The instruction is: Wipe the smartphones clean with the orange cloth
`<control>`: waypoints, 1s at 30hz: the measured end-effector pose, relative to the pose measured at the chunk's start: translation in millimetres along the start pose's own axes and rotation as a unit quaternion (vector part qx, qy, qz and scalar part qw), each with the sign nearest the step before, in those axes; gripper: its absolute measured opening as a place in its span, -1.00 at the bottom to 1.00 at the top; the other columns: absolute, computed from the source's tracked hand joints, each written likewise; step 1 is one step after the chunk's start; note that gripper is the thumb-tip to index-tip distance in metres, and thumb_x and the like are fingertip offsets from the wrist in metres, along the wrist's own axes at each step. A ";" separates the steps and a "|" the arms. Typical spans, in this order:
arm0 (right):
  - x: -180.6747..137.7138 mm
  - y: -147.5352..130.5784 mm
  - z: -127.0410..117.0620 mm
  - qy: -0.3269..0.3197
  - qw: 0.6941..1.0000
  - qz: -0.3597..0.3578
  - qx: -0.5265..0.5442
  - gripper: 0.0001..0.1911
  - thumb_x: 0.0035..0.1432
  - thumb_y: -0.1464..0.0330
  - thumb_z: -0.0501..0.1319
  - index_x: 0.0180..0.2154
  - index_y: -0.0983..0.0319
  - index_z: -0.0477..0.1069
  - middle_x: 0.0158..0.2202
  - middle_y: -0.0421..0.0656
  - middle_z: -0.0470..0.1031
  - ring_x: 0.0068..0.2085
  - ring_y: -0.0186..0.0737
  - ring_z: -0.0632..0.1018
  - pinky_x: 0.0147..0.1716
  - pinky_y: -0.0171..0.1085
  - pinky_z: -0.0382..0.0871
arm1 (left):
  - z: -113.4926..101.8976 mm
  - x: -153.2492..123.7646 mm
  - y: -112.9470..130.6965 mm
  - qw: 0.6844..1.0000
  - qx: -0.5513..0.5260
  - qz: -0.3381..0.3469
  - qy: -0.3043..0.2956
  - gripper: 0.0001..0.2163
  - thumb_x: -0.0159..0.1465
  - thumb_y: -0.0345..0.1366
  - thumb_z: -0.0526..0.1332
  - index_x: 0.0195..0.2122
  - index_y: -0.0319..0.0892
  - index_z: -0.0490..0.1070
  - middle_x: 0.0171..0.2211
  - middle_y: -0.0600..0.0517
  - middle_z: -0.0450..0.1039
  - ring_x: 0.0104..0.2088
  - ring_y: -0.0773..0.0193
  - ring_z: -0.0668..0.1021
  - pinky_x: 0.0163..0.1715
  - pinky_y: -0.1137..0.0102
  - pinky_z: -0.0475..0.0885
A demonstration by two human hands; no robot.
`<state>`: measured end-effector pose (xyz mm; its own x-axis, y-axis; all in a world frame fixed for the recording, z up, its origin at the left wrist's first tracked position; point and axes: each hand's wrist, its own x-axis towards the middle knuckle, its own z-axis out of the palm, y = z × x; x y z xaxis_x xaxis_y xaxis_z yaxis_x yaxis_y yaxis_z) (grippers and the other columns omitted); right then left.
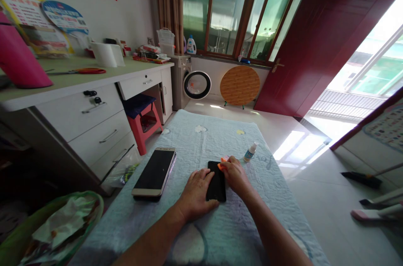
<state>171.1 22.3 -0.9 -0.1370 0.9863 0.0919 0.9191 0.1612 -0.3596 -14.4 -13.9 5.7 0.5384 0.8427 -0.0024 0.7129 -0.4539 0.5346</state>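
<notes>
Left hand (197, 192) lies flat, fingers spread, pinning the black phone (217, 188) on the pale blue cloth (220, 131), mid-table. Right hand (235, 176) has its fingers pinched tight on a small orange pad (222, 161) at the phone's top edge. A gold phone (155, 172) lies left, a spray bottle (250, 152) just right; its label is too small to read.

On my feed I saw 2 phones: the smaller phone (216, 184) was plain black, and the larger phone (155, 172) had a black screen in a gold frame. The cloth (223, 161) was orange. The cover (201, 140) was pale blue, with faint white and yellow patches. The spray bottle (250, 152) was white with a blue label. The stool (145, 125) was red, the door (315, 48) dark red and the basket (94, 209) green.
</notes>
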 end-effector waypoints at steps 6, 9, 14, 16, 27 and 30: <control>20.7 -4.4 2.5 -0.017 0.999 0.031 -0.030 -0.71 0.29 0.42 0.04 -0.18 0.20 0.55 -0.22 -0.08 0.35 -0.15 -0.22 0.38 -0.15 -0.33 0.18 | -2.3 -0.5 0.0 1.000 -0.009 -0.007 -0.011 -0.25 0.04 -0.07 0.34 0.25 -0.20 0.20 0.26 -0.21 0.14 0.27 -0.10 0.17 0.29 0.05 -0.06; 28.8 -11.7 2.5 -0.035 0.998 0.032 -0.036 -0.71 0.28 0.43 0.04 -0.16 0.19 0.54 -0.19 -0.05 0.36 -0.12 -0.17 0.36 -0.15 -0.29 0.17 | -2.5 -1.7 -1.0 1.000 -0.014 0.002 -0.005 -0.27 0.04 -0.06 0.34 0.23 -0.19 0.23 0.24 -0.20 0.17 0.25 -0.11 0.20 0.29 0.05 -0.05; 39.1 -27.4 5.8 -0.064 0.997 0.021 -0.049 -0.71 0.26 0.39 0.04 -0.14 0.12 0.52 -0.13 -0.05 0.35 -0.12 -0.12 0.35 -0.23 -0.25 0.17 | 0.2 -1.9 -3.8 0.999 -0.031 0.026 0.019 -0.28 0.04 -0.07 0.35 0.22 -0.16 0.24 0.19 -0.15 0.24 0.18 -0.09 0.27 0.27 0.06 0.00; 42.3 -32.7 7.7 -0.073 0.996 0.007 -0.056 -0.70 0.24 0.41 0.04 -0.14 0.14 0.52 -0.13 -0.05 0.35 -0.13 -0.13 0.36 -0.24 -0.25 0.16 | 0.9 -1.5 -4.6 0.999 -0.037 0.031 0.024 -0.27 0.03 -0.08 0.36 0.23 -0.12 0.22 0.19 -0.13 0.23 0.18 -0.08 0.28 0.26 0.06 0.01; 47.7 -25.9 3.6 -0.084 0.994 0.027 -0.056 -0.69 0.23 0.39 0.04 -0.13 0.09 0.53 -0.13 -0.05 0.37 -0.09 -0.11 0.36 -0.23 -0.26 0.16 | 3.1 -0.7 -4.6 0.999 -0.023 0.020 0.034 -0.26 0.02 -0.06 0.36 0.23 -0.14 0.22 0.19 -0.15 0.23 0.19 -0.11 0.27 0.26 0.07 0.01; 46.2 -17.7 0.3 -0.087 0.994 0.028 -0.055 -0.68 0.22 0.43 0.05 -0.13 0.12 0.53 -0.15 -0.04 0.38 -0.12 -0.14 0.37 -0.19 -0.26 0.16 | 1.9 -0.7 -2.2 1.000 -0.012 0.003 0.017 -0.28 0.03 -0.05 0.35 0.21 -0.18 0.24 0.21 -0.18 0.21 0.22 -0.13 0.23 0.27 0.05 -0.01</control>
<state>148.4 65.0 9.5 -0.1369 0.9865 -0.0904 0.9605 0.1099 -0.2558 -15.5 -14.1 3.0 0.5269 0.8494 0.0303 0.6979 -0.4528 0.5550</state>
